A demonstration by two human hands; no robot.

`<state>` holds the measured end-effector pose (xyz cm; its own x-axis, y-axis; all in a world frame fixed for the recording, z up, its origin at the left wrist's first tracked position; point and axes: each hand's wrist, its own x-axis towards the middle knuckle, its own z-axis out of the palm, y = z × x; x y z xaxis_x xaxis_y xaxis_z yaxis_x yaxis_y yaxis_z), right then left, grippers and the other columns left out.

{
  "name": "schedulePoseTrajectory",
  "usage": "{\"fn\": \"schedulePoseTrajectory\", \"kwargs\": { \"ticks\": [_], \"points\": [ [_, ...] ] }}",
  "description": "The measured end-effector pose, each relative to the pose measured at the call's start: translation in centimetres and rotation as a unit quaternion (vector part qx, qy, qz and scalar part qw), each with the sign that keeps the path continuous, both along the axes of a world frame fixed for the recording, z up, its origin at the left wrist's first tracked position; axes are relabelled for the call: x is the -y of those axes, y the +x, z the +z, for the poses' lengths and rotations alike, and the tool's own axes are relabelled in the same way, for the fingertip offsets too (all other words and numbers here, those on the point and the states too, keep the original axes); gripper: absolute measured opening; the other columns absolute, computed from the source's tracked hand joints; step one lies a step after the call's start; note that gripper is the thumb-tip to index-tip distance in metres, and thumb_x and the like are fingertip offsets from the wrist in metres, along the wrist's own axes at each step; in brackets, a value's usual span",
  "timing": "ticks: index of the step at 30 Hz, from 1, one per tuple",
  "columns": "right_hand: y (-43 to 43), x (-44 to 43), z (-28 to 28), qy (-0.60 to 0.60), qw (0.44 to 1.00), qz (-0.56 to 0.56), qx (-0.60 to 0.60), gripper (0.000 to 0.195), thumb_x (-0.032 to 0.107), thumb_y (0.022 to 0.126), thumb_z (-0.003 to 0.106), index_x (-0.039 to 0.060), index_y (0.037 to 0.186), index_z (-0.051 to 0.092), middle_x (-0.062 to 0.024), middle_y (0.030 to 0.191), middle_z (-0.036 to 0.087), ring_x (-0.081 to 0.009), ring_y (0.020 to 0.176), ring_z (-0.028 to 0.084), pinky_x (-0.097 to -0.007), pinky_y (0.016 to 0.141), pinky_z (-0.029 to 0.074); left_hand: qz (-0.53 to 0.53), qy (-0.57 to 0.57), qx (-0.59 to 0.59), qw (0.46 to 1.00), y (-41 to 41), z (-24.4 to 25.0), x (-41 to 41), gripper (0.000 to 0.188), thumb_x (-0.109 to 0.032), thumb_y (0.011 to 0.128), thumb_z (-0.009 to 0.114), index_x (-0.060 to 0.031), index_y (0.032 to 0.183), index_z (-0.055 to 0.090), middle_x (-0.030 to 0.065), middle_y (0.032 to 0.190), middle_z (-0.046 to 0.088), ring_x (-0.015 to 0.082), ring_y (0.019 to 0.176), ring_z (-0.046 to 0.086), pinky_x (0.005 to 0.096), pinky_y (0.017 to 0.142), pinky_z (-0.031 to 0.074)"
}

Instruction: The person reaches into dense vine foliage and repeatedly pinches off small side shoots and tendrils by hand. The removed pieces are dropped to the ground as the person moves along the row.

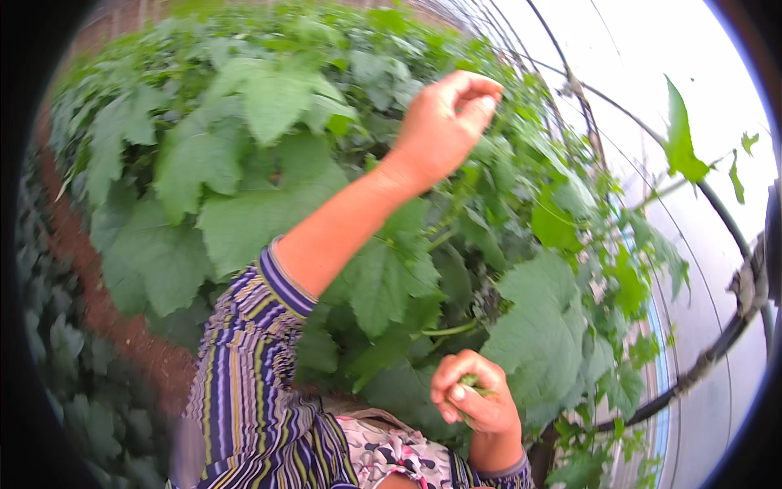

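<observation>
My left hand [449, 125] is stretched out over the leafy vines [391, 269], its fingers bent and its thumb close to the fingertips. Whether anything thin sits between those fingertips cannot be told against the greenery behind. Nearer my body, at the lower right, my right hand [475, 391] is curled around a small bunch of green plant pieces [471, 384], which shows between thumb and fingers. A broad lobed leaf [540, 330] lies just beside and above that hand. Green stems [452, 330] run among the leaves between my two hands.
Dark curved poles [712, 351] and thin wires stand at the right before pale plastic sheeting [702, 244]. A vine shoot [681, 134] reaches across them. On the left, a strip of reddish-brown soil [116, 305] runs between the vines and darker low plants [91, 422].
</observation>
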<state>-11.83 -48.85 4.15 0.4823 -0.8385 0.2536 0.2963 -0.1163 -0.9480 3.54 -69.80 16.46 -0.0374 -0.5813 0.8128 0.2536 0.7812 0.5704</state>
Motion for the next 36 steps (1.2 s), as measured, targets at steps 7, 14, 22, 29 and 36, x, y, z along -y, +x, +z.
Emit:
{"fn": "schedulePoseTrajectory", "kwargs": {
  "ticks": [7, 14, 22, 29, 36],
  "points": [
    [-0.8, 0.8, 1.9, -0.081, 0.995, -0.023, 0.047, 0.030, 0.025, 0.087, 0.060, -0.0012, 0.079, 0.049, -0.0197, 0.083, 0.056, -0.0156, 0.055, 0.056, -0.0214, 0.042, 0.039, -0.019, -0.091, -0.004, 0.996, 6.4, 1.1, -7.8, 0.024, -0.005, 0.088, 0.052, -0.0005, 0.111, 0.053, 0.0061, 0.109, 0.057, 0.0128, 0.103, 0.053, 0.0281, 0.091, 0.042],
    [2.6, 6.4, 9.7, -0.225, 0.966, -0.114, -0.051, 0.026, 0.026, 0.092, 0.049, 0.0004, 0.092, 0.049, -0.0088, 0.069, 0.055, -0.0111, 0.050, 0.053, -0.0186, 0.038, 0.036, 0.225, -0.051, 0.028, 0.973, 18.0, 5.8, -8.5, 0.034, -0.021, 0.084, 0.058, -0.0004, 0.110, 0.053, 0.0098, 0.112, 0.057, 0.0169, 0.105, 0.053, 0.0295, 0.093, 0.039],
    [11.3, 17.1, 20.6, -0.301, 0.934, -0.176, -0.073, 0.023, 0.016, 0.090, 0.050, 0.0026, 0.109, 0.053, 0.0004, 0.083, 0.056, -0.0029, 0.065, 0.048, -0.0166, 0.049, 0.031, 0.318, 0.109, 0.287, 0.897, 20.8, 5.9, 0.4, 0.049, -0.033, 0.078, 0.065, 0.0023, 0.112, 0.059, 0.0158, 0.109, 0.061, 0.0224, 0.102, 0.058, 0.0319, 0.089, 0.044],
    [14.5, 22.7, 25.8, -0.335, 0.894, -0.230, -0.191, 0.030, 0.027, 0.085, 0.063, 0.0039, 0.104, 0.059, 0.0013, 0.082, 0.057, -0.0025, 0.062, 0.045, -0.0172, 0.052, 0.032, 0.384, 0.089, 0.325, 0.860, 19.3, 5.7, 0.9, 0.040, -0.038, 0.077, 0.064, -0.0105, 0.105, 0.066, 0.0119, 0.099, 0.066, 0.0231, 0.093, 0.062, 0.0330, 0.082, 0.047],
    [15.7, 23.8, 27.0, -0.392, 0.839, -0.242, -0.289, 0.036, 0.031, 0.077, 0.071, 0.0052, 0.100, 0.063, 0.0015, 0.072, 0.055, -0.0046, 0.059, 0.043, -0.0196, 0.053, 0.034, 0.478, -0.016, 0.285, 0.831, 18.1, 4.5, 0.1, 0.018, -0.028, 0.076, 0.065, -0.0123, 0.084, 0.065, 0.0036, 0.077, 0.064, 0.0218, 0.075, 0.062, 0.0372, 0.067, 0.047]
  ]
}}
